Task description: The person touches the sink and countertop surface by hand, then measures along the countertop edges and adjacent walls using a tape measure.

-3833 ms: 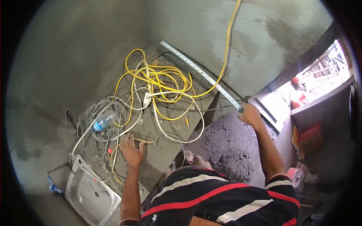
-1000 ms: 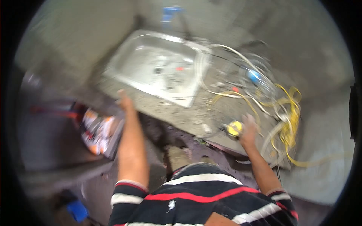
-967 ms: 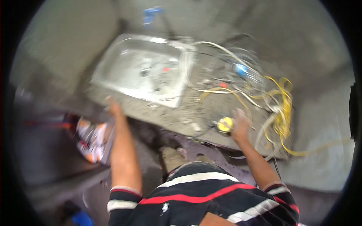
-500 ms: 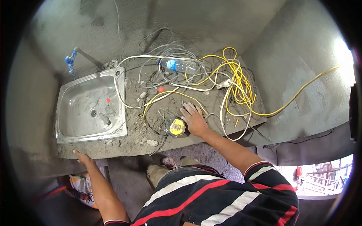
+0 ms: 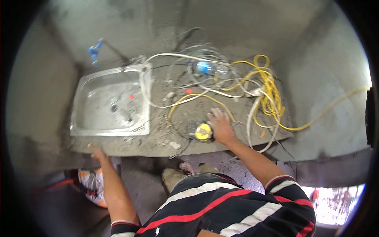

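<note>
My right hand [image 5: 222, 127] lies flat with fingers spread on the dusty concrete counter [image 5: 118, 147], holding nothing. Close against its left side is a round yellow tape measure [image 5: 203, 132]. My left hand [image 5: 97, 153] rests at the counter's front edge, below the sink's left part; a finger and thumb show apart, and nothing is seen in it. The metal sink [image 5: 112, 133] has dirt and a small red piece inside. Loops of white cable [image 5: 173, 55] and yellow cable [image 5: 268, 85] lie on the counter, around a clear bottle [image 5: 213, 69] with a blue label.
A blue tap fitting [image 5: 94, 51] sticks out of the back wall above the sink. Grey plastered walls stand behind and at both sides. Below the counter at the left is an orange and white bag [image 5: 90, 183]. A bright opening [image 5: 333, 201] shows at the lower right.
The view has swung from the corner to face the sink. My right hand no longer holds the long metal bar and lies on the counter. My left hand has moved to the front edge.
</note>
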Tool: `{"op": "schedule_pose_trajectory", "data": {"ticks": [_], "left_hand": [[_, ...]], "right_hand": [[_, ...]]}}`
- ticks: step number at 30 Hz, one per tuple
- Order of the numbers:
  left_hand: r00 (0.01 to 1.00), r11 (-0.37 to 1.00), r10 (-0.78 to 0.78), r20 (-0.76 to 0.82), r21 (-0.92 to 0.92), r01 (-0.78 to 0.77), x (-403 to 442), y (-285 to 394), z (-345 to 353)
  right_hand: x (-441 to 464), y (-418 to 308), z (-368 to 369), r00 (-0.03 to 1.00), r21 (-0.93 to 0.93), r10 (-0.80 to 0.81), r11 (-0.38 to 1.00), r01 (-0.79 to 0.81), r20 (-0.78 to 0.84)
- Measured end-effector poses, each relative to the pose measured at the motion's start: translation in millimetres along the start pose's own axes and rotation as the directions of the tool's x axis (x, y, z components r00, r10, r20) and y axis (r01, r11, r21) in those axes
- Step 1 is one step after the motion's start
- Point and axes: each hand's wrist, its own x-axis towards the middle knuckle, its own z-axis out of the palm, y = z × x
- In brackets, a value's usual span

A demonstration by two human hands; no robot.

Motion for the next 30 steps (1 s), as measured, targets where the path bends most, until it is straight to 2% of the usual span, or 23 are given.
{"op": "schedule_pose_trajectory", "data": {"ticks": [1, 3, 4, 5, 6, 7, 8, 10, 11, 12, 14, 15, 16, 17, 19, 20, 22, 24, 26, 27, 28, 30], "left_hand": [[0.999, 0.997, 0.031, -0.017, 0.072, -0.030, 13, -4, -3], [0.991, 0.994, 0.041, -0.126, 0.103, -0.028, -2, 1, 2], [0.994, 0.989, 0.031, -0.100, 0.146, -0.017, 21, -14, 1], [0.997, 0.976, 0.070, -0.039, 0.207, -0.061, 4, -3, -3], [0.991, 0.988, 0.115, -0.065, 0.106, -0.108, 7, -10, 1], [0.993, 0.985, 0.026, -0.112, 0.175, -0.006, 1, -1, 2], [0.981, 0.990, 0.080, -0.178, 0.129, -0.057, -16, 6, 6], [0.977, 0.991, 0.057, -0.205, 0.131, -0.031, -19, 7, 8], [0.987, 0.997, 0.057, -0.149, 0.060, -0.049, -19, 5, 7], [0.981, 0.992, 0.080, -0.177, 0.109, -0.061, -13, -1, 10], [0.992, 0.992, -0.005, -0.126, 0.125, 0.020, -54, 36, 0], [0.985, 0.992, 0.054, -0.164, 0.122, -0.034, -30, 13, 9], [0.987, 0.994, 0.062, -0.150, 0.097, -0.048, -35, 17, 6], [0.991, 0.997, 0.029, -0.128, 0.076, -0.019, -47, 30, 2], [0.992, 0.999, 0.021, -0.121, 0.039, -0.017, -39, 22, 5], [0.993, 0.999, 0.033, -0.115, 0.000, -0.033, -42, 24, 5], [0.984, 0.994, 0.089, -0.157, -0.054, -0.099, -35, 17, 11], [0.995, 1.000, -0.005, -0.101, 0.028, 0.008, -51, 33, 0], [0.987, 0.957, -0.021, -0.160, 0.281, 0.066, -45, 30, 2], [0.986, 0.979, 0.010, -0.169, 0.201, 0.024, -46, 29, 1], [0.988, 0.993, 0.038, -0.150, 0.113, -0.021, -46, 26, 1], [0.996, 1.000, -0.010, -0.084, 0.028, 0.012, -53, 29, 1]], "right_hand": [[0, -2, 0, 1.000, -0.002, -0.007, 1.000, 0.007, -0.008], [-1, -1, -1, 1.000, -0.002, -0.008, 1.000, 0.008, -0.011], [0, -2, 0, 1.000, 0.001, -0.005, 1.000, 0.005, -0.005], [0, -2, -1, 1.000, 0.001, -0.006, 1.000, 0.006, 0.008], [0, 4, 8, 0.999, -0.011, -0.037, 0.999, 0.037, -0.028], [1, 2, 7, 0.999, 0.022, -0.030, 0.999, 0.030, -0.022], [2, 1, 4, 1.000, 0.051, -0.016, 0.999, 0.016, -0.010], [1, 6, 14, 0.997, -0.063, -0.062, 0.996, 0.059, -0.039], [2, 5, 14, 0.999, -0.076, -0.043, 0.996, 0.042, -0.022], [4, 4, 15, 1.000, -0.092, -0.024, 0.995, 0.024, -0.007], [5, 10, 22, 0.998, -0.143, -0.059, 0.988, 0.054, -0.034], [6, 13, 23, 0.998, -0.136, -0.059, 0.989, 0.055, -0.026], [6, 17, 25, 0.998, -0.129, -0.059, 0.990, 0.057, -0.014], [8, 19, 28, 0.994, -0.119, -0.113, 0.986, 0.113, 0.004], [9, 28, 34, 0.994, -0.166, -0.099, 0.982, 0.091, -0.046], [9, 38, 39, 0.991, -0.166, -0.132, 0.978, 0.125, -0.032], [13, 53, 49, 0.955, -0.149, -0.259, 0.960, 0.238, -0.143], [18, 48, 55, 0.946, -0.144, -0.295, 0.951, 0.275, -0.137], [15, 58, 52, 0.945, -0.151, -0.284, 0.953, 0.261, -0.160], [20, 63, 54, 0.975, -0.192, -0.201, 0.965, 0.181, -0.094], [14, 70, 64, 0.939, -0.032, -0.267, 0.963, 0.267, -0.217], [9, 49, 45, 0.955, -0.058, -0.239, 0.971, 0.232, -0.177]]}}
